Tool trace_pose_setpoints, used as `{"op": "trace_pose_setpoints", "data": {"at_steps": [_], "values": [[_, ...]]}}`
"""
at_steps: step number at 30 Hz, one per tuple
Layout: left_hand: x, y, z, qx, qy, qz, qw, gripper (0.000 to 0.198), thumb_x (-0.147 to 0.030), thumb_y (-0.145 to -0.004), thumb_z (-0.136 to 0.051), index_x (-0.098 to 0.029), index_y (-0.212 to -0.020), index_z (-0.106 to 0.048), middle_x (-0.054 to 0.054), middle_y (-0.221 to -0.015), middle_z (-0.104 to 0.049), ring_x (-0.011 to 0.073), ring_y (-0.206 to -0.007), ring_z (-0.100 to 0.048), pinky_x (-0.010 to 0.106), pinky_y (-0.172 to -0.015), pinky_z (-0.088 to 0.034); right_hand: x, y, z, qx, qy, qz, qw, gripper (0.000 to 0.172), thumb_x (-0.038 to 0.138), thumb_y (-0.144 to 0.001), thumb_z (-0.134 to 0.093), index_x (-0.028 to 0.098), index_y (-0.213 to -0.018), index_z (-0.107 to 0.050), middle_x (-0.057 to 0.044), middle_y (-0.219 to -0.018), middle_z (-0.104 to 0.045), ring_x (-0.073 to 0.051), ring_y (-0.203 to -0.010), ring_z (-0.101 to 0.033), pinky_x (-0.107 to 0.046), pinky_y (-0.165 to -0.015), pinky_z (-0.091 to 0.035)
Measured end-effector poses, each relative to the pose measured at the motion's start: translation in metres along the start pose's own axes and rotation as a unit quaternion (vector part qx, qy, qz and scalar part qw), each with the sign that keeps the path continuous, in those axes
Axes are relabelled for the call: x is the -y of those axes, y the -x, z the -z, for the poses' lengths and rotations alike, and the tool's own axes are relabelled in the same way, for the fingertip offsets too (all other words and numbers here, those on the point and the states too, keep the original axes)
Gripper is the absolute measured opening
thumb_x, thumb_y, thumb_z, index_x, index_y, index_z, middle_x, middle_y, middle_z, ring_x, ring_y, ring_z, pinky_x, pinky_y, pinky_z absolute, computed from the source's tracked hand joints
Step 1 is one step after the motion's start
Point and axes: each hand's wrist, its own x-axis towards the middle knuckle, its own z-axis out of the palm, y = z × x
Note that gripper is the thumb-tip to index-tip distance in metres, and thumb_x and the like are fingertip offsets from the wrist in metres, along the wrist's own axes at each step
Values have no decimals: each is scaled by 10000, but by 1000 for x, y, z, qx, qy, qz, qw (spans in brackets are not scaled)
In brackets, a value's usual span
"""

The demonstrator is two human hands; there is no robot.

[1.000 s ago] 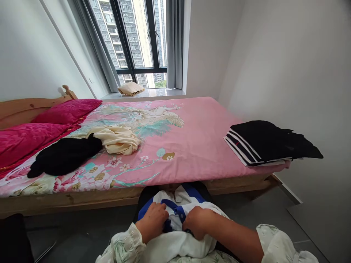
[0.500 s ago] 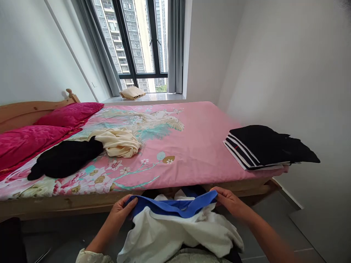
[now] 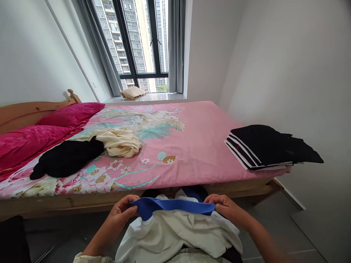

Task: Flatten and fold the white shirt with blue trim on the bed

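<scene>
A white shirt [image 3: 178,233] with a blue collar [image 3: 175,205] hangs in front of me, low at the bed's near edge. My left hand [image 3: 122,212] pinches the collar's left end. My right hand [image 3: 223,205] pinches its right end, and the blue band is stretched flat between them. The white cloth bunches below the collar over my lap.
A bed with a pink flowered sheet [image 3: 197,146] fills the middle. On it lie a black garment [image 3: 65,159], a cream garment [image 3: 120,142], two magenta pillows [image 3: 35,131] and a folded stack of black and white clothes [image 3: 263,148] at the right corner. The window sill holds a cream bundle [image 3: 133,92].
My hands have moved apart from the shirt's front and taken hold of the collar's two ends. The collar went from sagging to pulled straight and sits slightly lower.
</scene>
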Motion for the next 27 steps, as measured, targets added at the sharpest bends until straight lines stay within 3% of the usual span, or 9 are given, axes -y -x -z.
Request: {"op": "trace_pose_setpoints", "data": {"at_steps": [3,6,9,13,17,20,23,25,27], "values": [[-5,11,0,30,-141,-83,986,126,-263,-710,-724,-169,-760,-657,29,-854,-574,141,-776,-560,244,-685,-485,6,12,10,64,151,-33,986,196,190,-661,-571,202,-816,-689,-58,-1135,-604,-245,-1053,-541,-365,-940,-385],[-16,22,-9,62,-262,-196,943,32,-219,-789,-633,-192,-789,-650,33,-862,-555,127,-770,-554,218,-667,-466,25,14,3,22,206,-20,978,364,213,-713,-568,246,-1067,-641,-57,-1192,-577,-243,-1076,-535,-359,-917,-417],[-27,32,-26,109,-368,-287,878,115,-135,-829,-553,-213,-852,-635,34,-884,-549,114,-779,-564,208,-681,-466,49,0,-27,-19,182,51,982,321,280,-815,-503,233,-1119,-596,-60,-1164,-588,-202,-1003,-566,-304,-825,-461],[-34,42,-44,135,-433,-372,810,247,-31,-822,-505,-230,-935,-599,23,-887,-524,88,-770,-564,183,-675,-470,65,-31,-81,25,203,133,970,370,223,-787,-536,226,-1155,-576,-58,-1150,-604,-192,-1047,-550,-316,-916,-414],[-27,45,-35,98,-471,-433,762,317,3,-805,-519,-234,-1009,-570,25,-902,-517,81,-767,-564,161,-645,-469,58,-48,-105,44,262,135,955,237,181,-758,-538,181,-982,-616,-54,-958,-623,-184,-897,-552,-304,-811,-414],[-6,43,-12,-14,-517,-451,727,335,-20,-807,-549,-240,-1059,-564,20,-889,-541,84,-767,-577,171,-681,-480,53,-40,-98,2,202,112,973,108,195,-821,-455,183,-849,-559,8,-781,-546,-121,-727,-486,-242,-680,-382],[20,40,7,-65,-548,-384,740,253,-114,-828,-572,-247,-1043,-577,6,-860,-583,91,-753,-600,179,-695,-487,52,-20,-85,-32,135,80,987,105,223,-853,-409,190,-821,-504,51,-654,-395,-90,-604,-373,-207,-560,-322],[31,40,11,-44,-550,-314,773,213,-226,-819,-611,-251,-1031,-597,11,-883,-603,106,-757,-611,189,-687,-494,52,-6,-81,-25,126,66,990,97,227,-849,-419,193,-836,-509,62,-614,-337,-85,-559,-326,-201,-516,-293],[33,41,8,-33,-522,-258,812,229,-313,-821,-605,-250,-1041,-613,32,-964,-609,127,-811,-616,208,-717,-504,52,6,-81,-16,141,72,987,122,216,-838,-433,194,-878,-547,52,-631,-402,-86,-569,-366,-197,-526,-319]]}}
